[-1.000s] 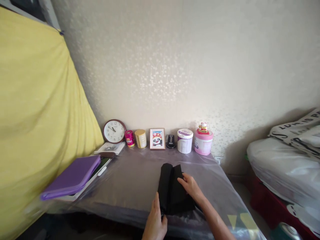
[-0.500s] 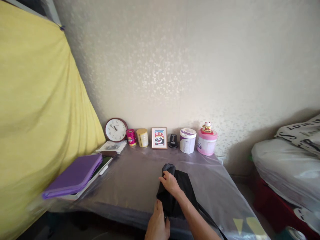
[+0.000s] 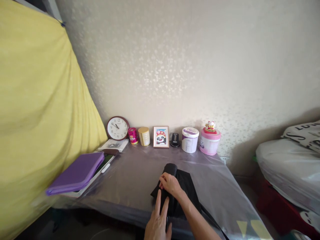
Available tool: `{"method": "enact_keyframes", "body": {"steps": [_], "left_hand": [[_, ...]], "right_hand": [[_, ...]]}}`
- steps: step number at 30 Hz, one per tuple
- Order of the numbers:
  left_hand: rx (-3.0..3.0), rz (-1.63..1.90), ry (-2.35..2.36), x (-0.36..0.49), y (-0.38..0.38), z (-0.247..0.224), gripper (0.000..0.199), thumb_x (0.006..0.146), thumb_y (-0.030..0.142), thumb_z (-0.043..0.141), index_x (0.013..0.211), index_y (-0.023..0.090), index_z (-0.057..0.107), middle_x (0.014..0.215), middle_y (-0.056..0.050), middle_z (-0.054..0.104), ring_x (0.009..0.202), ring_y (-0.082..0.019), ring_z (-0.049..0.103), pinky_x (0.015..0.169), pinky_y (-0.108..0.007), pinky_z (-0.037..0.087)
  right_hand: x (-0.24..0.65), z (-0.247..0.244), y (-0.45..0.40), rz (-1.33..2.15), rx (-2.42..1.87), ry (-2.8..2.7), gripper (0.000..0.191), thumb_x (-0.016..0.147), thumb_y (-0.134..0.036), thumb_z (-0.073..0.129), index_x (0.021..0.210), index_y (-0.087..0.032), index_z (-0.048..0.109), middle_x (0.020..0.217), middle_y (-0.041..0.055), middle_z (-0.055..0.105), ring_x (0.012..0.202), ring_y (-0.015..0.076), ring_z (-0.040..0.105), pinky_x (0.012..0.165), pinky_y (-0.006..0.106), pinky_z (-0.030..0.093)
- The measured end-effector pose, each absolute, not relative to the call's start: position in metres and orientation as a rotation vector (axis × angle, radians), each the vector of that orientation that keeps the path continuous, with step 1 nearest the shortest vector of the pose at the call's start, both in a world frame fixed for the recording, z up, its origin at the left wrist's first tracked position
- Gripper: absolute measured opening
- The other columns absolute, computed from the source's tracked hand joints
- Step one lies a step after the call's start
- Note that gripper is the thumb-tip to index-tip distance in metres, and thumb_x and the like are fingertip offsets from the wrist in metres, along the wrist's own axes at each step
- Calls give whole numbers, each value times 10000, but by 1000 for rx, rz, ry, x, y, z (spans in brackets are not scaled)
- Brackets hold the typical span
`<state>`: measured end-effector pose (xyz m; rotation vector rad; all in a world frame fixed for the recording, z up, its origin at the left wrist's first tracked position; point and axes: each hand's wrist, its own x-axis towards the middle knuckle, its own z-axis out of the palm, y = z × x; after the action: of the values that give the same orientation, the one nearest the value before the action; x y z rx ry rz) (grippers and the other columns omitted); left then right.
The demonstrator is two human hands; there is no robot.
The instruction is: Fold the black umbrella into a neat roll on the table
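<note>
On a table against a papered wall (image 3: 175, 66):

Around: a yellow sheet (image 3: 42, 116) hangs down the left side. On the right, a white plastic bundle (image 3: 287, 170) sits on a red crate (image 3: 270, 213), with a lettered pillow (image 3: 303, 135) beyond it. Clear plastic covers the table (image 3: 125, 180). Nothing stands between the hands and the camera.

Left of the hands: a purple folder (image 3: 76, 173) lies on a dark tablet (image 3: 106, 163), beside a booklet (image 3: 113, 145).

Containers along the wall: a pink tub (image 3: 210, 143) topped by a cat figurine (image 3: 210, 125), a white tub (image 3: 190, 141) with a purple lid, a gold tin (image 3: 144, 136) and a pink tin (image 3: 133, 135), all closed. A wall clock (image 3: 118, 128), a panda picture (image 3: 161, 136) and a small black device (image 3: 175, 140) stand among them.

Black cloth (image 3: 187, 186): bunched mid-table near the front edge, a rolled end pointing at the wall, a strap (image 3: 212, 220) trailing off to the lower right.

Right hand (image 3: 170, 185): on top of the cloth, fingers bent; grip unclear.

Left hand (image 3: 157, 223): at the cloth's near side, fingers spread and straight, not clenched.

Hidden: the cloth's shape under the hands; the left wrist, cut off by the frame.
</note>
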<state>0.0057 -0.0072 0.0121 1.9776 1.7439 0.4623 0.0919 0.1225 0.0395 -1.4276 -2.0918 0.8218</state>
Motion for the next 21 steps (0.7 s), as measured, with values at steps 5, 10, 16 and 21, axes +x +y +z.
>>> {"method": "enact_keyframes", "body": {"steps": [5,10,16,21], "left_hand": [[1878,298,1781,13,4,12,832,658,21,412,1377,267,74,1458,-121,-72,1001,-231,574,766,-275,441],[1770,191,1846,17,12,-2,814,632,-23,363,1373,239,153,1463,-124,-9,939,-241,603,757,-294,443],[1686,171,1893,22,18,-1,865,611,-49,289,1358,299,26,1467,-53,25,879,-215,622,701,-283,447],[1617,216,1939,21,21,-2,758,678,-22,200,1340,330,86,1456,-46,127,846,-219,626,694,-318,447]], "right_hand": [[96,43,108,712,-1319,-2196,234,843,-211,380,827,-211,613,684,-12,682,646,104,615,628,180,397],[107,37,90,508,-973,-2369,259,862,-292,416,816,-230,664,808,16,682,940,148,552,872,245,354],[118,24,133,368,-971,-2431,280,871,-250,402,762,-216,658,789,8,682,1045,142,505,1022,331,171],[112,22,181,280,-1243,-2449,288,842,-241,412,714,-197,666,826,42,686,1061,164,500,1008,320,193]]}}
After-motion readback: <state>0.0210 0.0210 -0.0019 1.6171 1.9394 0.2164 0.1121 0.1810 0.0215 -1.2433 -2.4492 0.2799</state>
